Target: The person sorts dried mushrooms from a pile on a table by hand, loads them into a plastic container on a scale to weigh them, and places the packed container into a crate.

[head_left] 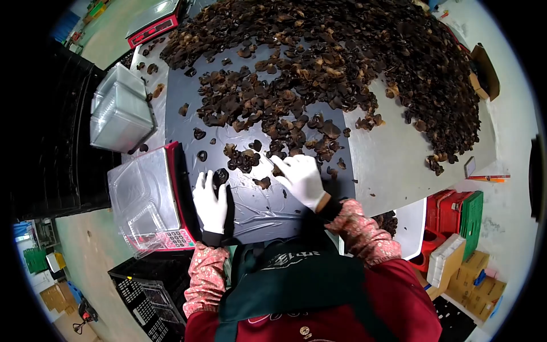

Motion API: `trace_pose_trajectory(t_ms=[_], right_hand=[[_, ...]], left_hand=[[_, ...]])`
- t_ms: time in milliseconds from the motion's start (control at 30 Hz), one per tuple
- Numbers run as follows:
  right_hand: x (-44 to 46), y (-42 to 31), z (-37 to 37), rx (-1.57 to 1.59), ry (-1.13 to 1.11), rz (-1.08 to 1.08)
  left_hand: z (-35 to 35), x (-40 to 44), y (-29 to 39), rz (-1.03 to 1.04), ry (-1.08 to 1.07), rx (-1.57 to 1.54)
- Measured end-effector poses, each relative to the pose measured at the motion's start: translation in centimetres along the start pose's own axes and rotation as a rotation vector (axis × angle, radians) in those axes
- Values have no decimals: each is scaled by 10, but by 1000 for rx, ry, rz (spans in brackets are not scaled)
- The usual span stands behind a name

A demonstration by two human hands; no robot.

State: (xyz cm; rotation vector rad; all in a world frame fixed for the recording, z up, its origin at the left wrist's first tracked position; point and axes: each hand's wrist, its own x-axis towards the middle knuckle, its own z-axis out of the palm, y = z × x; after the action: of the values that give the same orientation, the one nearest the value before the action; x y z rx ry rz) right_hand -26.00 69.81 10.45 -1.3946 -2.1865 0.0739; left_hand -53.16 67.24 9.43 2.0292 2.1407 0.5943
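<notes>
Both my hands wear white gloves. My left hand [211,206] is low on the left of the dark sheet, with a glossy piece of wood ear mushroom [220,176] between its fingers and thumb. My right hand [303,181] reaches leftward at the near edge of the spread mushrooms, fingers apart, with a small dark piece [277,170] near its thumb; no firm grip shows there. A small cluster of wood ears [242,159] lies between the hands. Beyond them spreads a large heap of brown-black wood ears [307,74].
At left stands a red scale [145,191] with clear plastic lids on it. Behind it are stacked clear trays [122,114] and black crates [57,148]. Another scale [154,25] is at the far left. Red and green crates [456,214] and cardboard boxes [478,279] stand at right.
</notes>
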Motion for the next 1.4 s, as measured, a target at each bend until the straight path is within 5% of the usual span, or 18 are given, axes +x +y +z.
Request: trace_pose_trajectory(t_ms=[67, 267, 467, 533, 800, 1000, 1067, 1133, 1200, 1400], right_hand=[[1, -2, 15, -9, 6, -114], [-13, 23, 26, 98, -39, 50], [-3, 10, -6, 773, -78, 659], [-2, 7, -10, 804, -49, 675], [-20, 10, -20, 919, 20, 767], [-100, 37, -84, 705, 207, 796], [-159, 63, -114, 316, 149, 821], [-218, 87, -147, -95, -217, 837], [-213, 72, -155, -177, -208, 826], [-99, 17, -85, -149, -87, 477]], left_hand=[[7, 5, 4, 42, 15, -17], [31, 5, 9, 20, -54, -185], [22, -5, 30, 138, 110, -316], [21, -6, 39, 204, 136, -320], [40, -18, 67, 281, -171, -206], [41, -18, 60, 41, -88, -496], [38, -17, 44, -25, -62, -619], [23, -10, 40, -91, 101, -682], [21, 0, 20, -87, 217, -628], [52, 35, 4, 107, 124, -302]])
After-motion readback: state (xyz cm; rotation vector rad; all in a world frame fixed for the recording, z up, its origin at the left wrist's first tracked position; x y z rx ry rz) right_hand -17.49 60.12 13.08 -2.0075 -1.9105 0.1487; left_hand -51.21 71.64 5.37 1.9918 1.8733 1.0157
